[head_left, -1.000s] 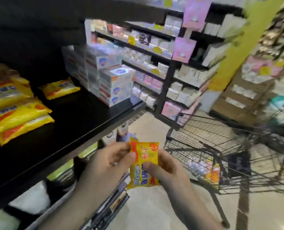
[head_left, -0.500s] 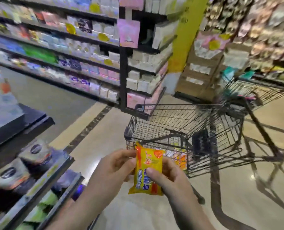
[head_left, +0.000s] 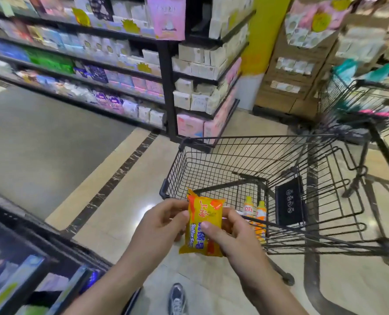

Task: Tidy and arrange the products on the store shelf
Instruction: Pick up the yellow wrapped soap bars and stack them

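Note:
A yellow and orange soap packet (head_left: pixel 203 226) is held upright in front of me, over the floor beside a shopping cart. My left hand (head_left: pixel 161 226) grips its left edge, thumb on the front. My right hand (head_left: pixel 232 235) grips its right edge, thumb across the printed face. Inside the black wire shopping cart (head_left: pixel 280 178) lie more yellow-orange packets (head_left: pixel 256 214), partly hidden behind my right hand.
The shelf unit (head_left: pixel 36 269) I stand beside fills the lower left corner. Across the aisle runs a long stocked shelf (head_left: pixel 93 71) with a black end rack (head_left: pixel 202 87). A second cart (head_left: pixel 361 103) stands at the right. My shoe (head_left: pixel 177 300) shows on the tiled floor.
My view has swung right, away from the black shelf with yellow packets and toward the cart. Both hands keep hold of the soap packet in the same way.

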Available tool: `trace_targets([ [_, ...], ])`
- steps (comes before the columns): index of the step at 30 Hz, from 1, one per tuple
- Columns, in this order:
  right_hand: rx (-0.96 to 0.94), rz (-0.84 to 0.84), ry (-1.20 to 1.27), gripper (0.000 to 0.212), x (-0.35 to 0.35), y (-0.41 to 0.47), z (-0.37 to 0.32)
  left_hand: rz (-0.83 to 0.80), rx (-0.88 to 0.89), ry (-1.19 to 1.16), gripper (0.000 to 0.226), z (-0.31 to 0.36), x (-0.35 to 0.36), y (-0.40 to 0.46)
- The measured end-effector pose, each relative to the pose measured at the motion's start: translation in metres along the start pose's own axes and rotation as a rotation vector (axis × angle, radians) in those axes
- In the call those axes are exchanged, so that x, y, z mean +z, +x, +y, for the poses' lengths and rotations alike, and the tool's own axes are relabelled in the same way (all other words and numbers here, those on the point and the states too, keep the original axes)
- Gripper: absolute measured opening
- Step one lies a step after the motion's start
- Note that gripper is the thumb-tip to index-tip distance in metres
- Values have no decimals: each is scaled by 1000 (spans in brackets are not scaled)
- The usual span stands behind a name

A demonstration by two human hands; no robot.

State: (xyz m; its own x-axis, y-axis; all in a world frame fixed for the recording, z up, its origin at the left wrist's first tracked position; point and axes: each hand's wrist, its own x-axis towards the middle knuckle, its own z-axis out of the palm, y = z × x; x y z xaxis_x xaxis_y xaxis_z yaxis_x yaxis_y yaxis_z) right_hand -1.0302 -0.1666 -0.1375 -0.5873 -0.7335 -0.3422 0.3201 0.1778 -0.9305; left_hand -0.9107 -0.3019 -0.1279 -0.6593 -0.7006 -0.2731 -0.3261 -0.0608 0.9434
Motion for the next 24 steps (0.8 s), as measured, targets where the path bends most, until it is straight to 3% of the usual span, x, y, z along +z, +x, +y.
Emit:
trace_targets([
  [16,193,214,-108,31,-70,171,13,-175,-161,22,18,-26,51,198],
  [21,315,270,-175,23,-131,242,43,-132,-163,190,12,-49,70,249],
  [24,406,307,-183,30,-166,285,66,-156,-140,355,19,-70,78,269],
])
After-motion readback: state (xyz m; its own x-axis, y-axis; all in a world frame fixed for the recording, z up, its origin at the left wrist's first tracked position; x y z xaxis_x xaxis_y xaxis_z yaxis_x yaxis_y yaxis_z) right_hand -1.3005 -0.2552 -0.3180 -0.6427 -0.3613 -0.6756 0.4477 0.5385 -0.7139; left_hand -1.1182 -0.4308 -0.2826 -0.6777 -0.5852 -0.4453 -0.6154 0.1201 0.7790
